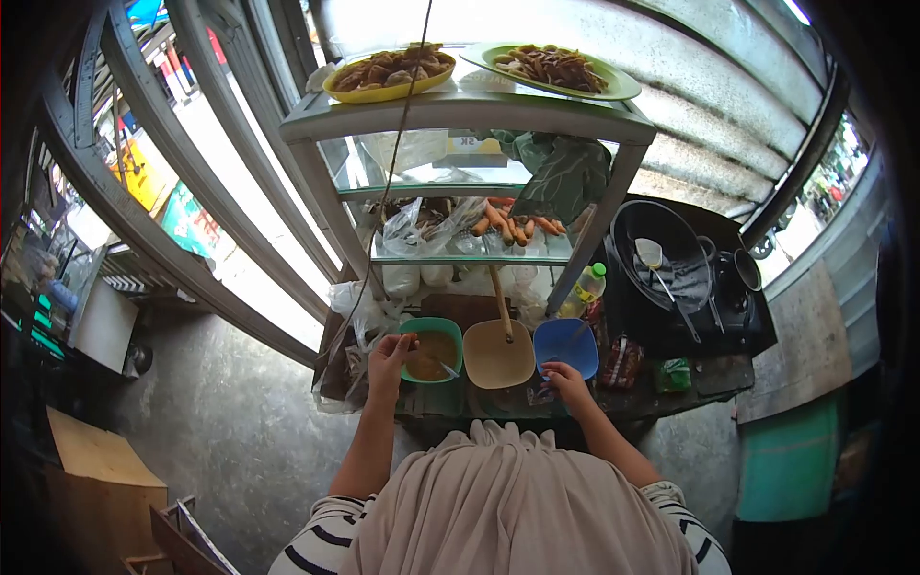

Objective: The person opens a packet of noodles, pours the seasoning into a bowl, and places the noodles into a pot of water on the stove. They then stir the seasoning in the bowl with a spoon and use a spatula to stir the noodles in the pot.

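My left hand point(388, 362) is at the left rim of a green bowl point(456, 337) of brownish liquid. Its fingers are closed, and a small orange-brown bit shows at the tips, too small to name. A spoon point(447, 368) leans in that bowl. Beside it stands a beige bowl point(499, 369) with a wooden handle point(500, 297) slanting out of it. My right hand point(567, 380) has its fingers closed at the near rim of a blue bowl point(581, 355), which has a utensil inside. A small clear packet point(540, 394) lies below that rim.
A glass display case point(450, 261) holds carrots point(503, 222) and plastic bags. Above sit a yellow plate point(383, 93) and a green plate point(613, 86) of food. Right are a capped bottle point(586, 286), packets point(625, 362) and a black wok point(661, 249) with utensils on a stove.
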### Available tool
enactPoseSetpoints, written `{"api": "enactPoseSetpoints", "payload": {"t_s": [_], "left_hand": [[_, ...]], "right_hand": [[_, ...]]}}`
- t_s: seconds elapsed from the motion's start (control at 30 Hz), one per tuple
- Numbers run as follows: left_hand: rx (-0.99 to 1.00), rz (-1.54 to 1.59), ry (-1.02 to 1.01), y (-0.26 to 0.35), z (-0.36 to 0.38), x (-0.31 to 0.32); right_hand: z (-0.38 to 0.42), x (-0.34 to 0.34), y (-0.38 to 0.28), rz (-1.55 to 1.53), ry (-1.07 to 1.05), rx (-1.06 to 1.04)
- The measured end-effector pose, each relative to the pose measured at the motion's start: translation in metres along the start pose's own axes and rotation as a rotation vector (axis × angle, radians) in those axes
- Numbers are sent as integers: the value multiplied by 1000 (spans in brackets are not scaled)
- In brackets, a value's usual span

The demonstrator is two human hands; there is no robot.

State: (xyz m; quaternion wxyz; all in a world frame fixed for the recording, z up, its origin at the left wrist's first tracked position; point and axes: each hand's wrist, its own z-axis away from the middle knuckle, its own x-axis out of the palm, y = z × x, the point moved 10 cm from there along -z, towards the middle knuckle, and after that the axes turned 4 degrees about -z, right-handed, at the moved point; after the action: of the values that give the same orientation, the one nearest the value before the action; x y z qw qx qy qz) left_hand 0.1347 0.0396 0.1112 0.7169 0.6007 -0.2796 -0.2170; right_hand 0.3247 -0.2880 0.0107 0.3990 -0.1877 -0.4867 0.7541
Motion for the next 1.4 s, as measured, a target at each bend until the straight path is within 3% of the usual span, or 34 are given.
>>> {"api": "enactPoseSetpoints", "payload": {"t_s": [0.13,0.3,0.53,0.7,0.9,1.13,1.27,1.4], "left_hand": [[-13,-62,-138,-17,-19,10],[-284,296,-260,-38,-20,58],[-286,100,-441,-42,-11,153],[-328,166,-564,-58,11,203],[-394,218,-515,-71,19,221],[-286,113,-367,-63,33,247],[-226,38,-415,-79,54,285],[-269,-11,-298,-99,80,324]], "right_hand": [[11,-1,35,-121,64,-44],[62,-31,68,-194,300,57],[121,-91,109,-374,585,18],[147,-118,122,-431,655,14],[151,-162,124,-467,646,31],[136,-314,74,-416,657,4],[100,-422,45,-268,685,-18],[40,-516,11,48,696,-59]]}}
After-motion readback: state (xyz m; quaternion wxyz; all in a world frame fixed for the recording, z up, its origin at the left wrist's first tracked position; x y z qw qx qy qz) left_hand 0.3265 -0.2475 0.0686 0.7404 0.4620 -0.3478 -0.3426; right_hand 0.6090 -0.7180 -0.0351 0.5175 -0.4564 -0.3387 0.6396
